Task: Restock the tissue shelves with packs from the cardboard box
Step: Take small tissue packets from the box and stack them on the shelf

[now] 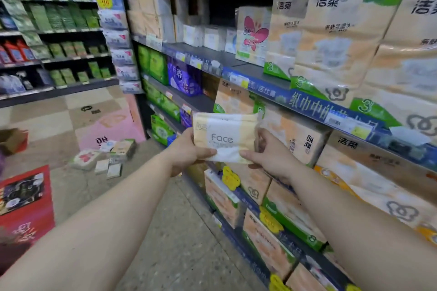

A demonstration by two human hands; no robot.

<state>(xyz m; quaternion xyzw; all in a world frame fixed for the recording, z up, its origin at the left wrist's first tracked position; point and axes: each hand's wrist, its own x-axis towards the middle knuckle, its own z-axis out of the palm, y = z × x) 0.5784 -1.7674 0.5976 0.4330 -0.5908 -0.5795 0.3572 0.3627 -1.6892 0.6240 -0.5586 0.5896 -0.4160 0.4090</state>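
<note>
Pack [224, 140] horiz, long axis L-R, label facing cam, gripped by both hands [186, 151] [269, 156].

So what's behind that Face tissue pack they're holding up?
Behind the Face pack, gripped by the left hand and right hand, stand orange tissue bundles on the shelf. The pack hides what's directly behind it.
</note>
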